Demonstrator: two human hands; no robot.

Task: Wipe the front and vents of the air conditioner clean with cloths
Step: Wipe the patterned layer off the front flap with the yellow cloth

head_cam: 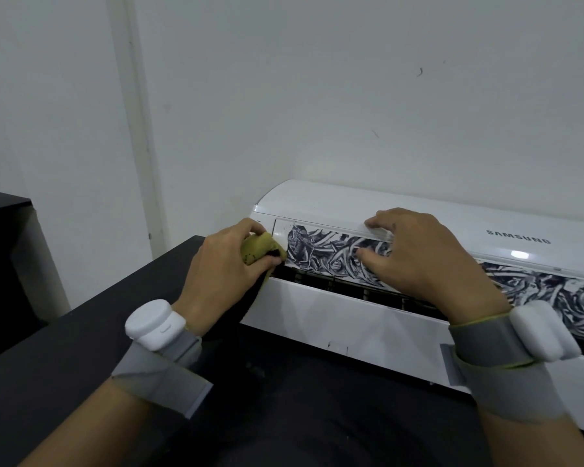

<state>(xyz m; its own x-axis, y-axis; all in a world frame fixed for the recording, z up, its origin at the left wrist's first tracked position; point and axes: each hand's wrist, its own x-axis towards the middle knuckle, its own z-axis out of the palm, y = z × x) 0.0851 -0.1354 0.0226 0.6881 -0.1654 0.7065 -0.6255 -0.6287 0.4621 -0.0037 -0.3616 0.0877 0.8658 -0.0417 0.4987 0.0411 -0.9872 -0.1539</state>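
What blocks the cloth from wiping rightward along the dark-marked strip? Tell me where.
Nothing lies between the cloth, gripped by the left hand, and the left end of the strip, which it touches. Further right, the right hand rests across the strip of the air conditioner, covering part; it likely must lift before the cloth passes.

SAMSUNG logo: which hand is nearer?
Right. Right hand rests on the white air conditioner left of the SAMSUNG logo; left hand grips a yellow-green cloth at its far left end.
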